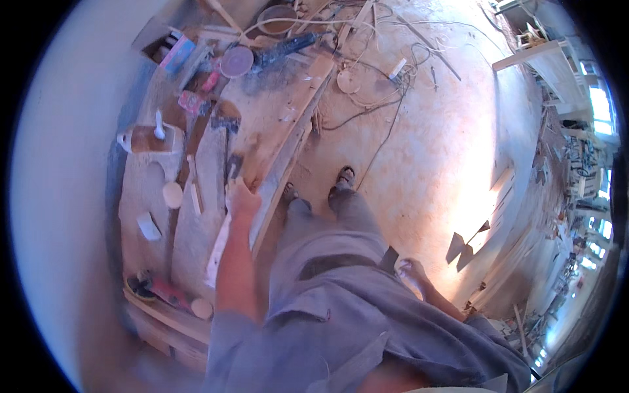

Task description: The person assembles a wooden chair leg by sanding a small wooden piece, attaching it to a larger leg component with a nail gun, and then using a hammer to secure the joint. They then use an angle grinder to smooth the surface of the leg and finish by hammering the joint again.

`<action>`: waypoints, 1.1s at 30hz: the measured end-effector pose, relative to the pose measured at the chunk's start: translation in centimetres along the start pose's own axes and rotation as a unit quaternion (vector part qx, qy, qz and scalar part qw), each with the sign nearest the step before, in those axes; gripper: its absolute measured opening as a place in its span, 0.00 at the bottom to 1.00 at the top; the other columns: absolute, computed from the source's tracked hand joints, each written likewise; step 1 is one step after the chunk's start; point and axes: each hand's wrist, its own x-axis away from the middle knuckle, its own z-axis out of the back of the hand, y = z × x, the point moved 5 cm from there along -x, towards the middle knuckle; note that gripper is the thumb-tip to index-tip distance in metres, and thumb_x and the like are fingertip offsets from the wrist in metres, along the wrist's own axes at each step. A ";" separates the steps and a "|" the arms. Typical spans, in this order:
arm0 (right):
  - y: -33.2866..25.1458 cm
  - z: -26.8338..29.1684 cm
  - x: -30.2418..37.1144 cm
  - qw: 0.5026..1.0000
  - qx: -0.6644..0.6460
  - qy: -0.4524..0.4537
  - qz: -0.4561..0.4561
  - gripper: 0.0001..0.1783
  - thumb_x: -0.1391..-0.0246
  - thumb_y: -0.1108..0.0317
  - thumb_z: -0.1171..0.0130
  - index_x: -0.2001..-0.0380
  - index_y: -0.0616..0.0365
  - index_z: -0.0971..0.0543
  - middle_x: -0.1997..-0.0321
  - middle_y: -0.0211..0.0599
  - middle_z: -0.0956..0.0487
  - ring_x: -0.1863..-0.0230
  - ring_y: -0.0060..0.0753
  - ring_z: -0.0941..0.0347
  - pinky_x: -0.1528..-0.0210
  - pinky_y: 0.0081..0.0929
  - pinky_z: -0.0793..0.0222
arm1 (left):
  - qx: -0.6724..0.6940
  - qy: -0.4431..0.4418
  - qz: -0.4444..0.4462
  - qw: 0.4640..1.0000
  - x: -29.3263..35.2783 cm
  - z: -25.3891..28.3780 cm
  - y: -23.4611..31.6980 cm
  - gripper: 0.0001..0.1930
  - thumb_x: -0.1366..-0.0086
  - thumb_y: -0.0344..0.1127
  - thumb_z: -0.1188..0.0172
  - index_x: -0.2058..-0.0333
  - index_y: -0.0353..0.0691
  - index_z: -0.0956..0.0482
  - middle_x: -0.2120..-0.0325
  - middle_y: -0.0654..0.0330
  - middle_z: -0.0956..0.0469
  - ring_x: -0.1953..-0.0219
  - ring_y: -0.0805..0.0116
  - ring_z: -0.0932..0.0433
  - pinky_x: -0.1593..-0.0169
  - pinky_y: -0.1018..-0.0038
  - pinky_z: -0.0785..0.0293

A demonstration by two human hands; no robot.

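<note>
My left hand is closed like a fist over the dusty wooden workbench, near its right edge. A small dark object lies just beyond the knuckles; whether it is joined to what the hand grips, I cannot tell. Beneath the left forearm runs a pale strip along the bench. My right hand hangs beside my hip, fingers curled; a whitish patch shows at it, too unclear to name. To the left of my left hand lie a wooden stick and a round pale disc.
Left on the bench are a cut-open plastic container, a white block and a red angle grinder. Farther off lie a red power tool, a pink round lid and a long dark tool. Cables trail over the floor.
</note>
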 end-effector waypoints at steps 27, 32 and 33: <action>-32.7 14.1 -17.8 0.874 0.309 -0.068 0.368 0.19 0.40 0.74 0.43 0.46 0.64 0.22 0.57 0.45 0.15 0.58 0.32 0.17 0.54 0.30 0.21 | 0.253 -0.085 0.128 0.955 -1.2 -0.6 -3.7 0.41 0.52 0.35 0.26 0.38 0.28 0.27 0.44 0.40 0.21 0.40 0.48 0.23 0.35 0.61 0.30; -50.8 4.7 -16.6 0.818 0.433 -0.038 0.377 0.18 0.36 0.69 0.46 0.44 0.59 0.22 0.43 0.49 0.19 0.42 0.52 0.23 0.40 0.42 0.28 | 0.136 0.019 0.134 0.981 1.6 1.0 0.2 0.31 0.48 0.28 0.29 0.42 0.37 0.23 0.48 0.45 0.22 0.42 0.42 0.28 0.37 0.51 0.32; -53.6 3.7 -17.4 0.816 0.420 -0.045 0.396 0.20 0.37 0.69 0.45 0.43 0.58 0.22 0.44 0.49 0.19 0.43 0.54 0.23 0.40 0.42 0.27 | 0.112 0.051 0.133 0.983 2.0 0.8 0.6 0.31 0.48 0.28 0.29 0.42 0.37 0.23 0.48 0.46 0.22 0.42 0.43 0.28 0.37 0.51 0.32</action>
